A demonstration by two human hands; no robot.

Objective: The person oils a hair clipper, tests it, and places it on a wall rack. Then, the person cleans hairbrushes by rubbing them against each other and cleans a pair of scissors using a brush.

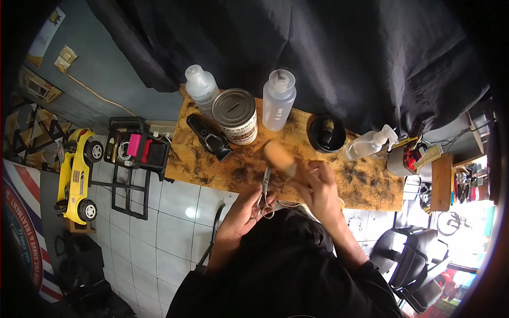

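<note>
My left hand point(244, 213) is closed round a pair of scissors point(266, 197), whose blades point away from me over the wooden table's near edge. In my right hand point(319, 192) is a brush point(281, 158) with a tan, rounded head, blurred by motion. The brush head is just beyond the scissor tips; whether they touch is unclear. Beyond my hands, on the wooden table point(366, 183), stand a lidded can point(234, 114) and a clear bottle point(278, 106). A black hair clipper point(208, 138) lies left of the can.
Another bottle point(201, 87) stands at the back left. To the right are a black bowl point(319, 135) with a small brush, a spray bottle point(366, 146) and a tool container point(398, 162). A yellow toy car point(77, 177) and black cart point(130, 175) are left; a black chair point(411, 259) is right.
</note>
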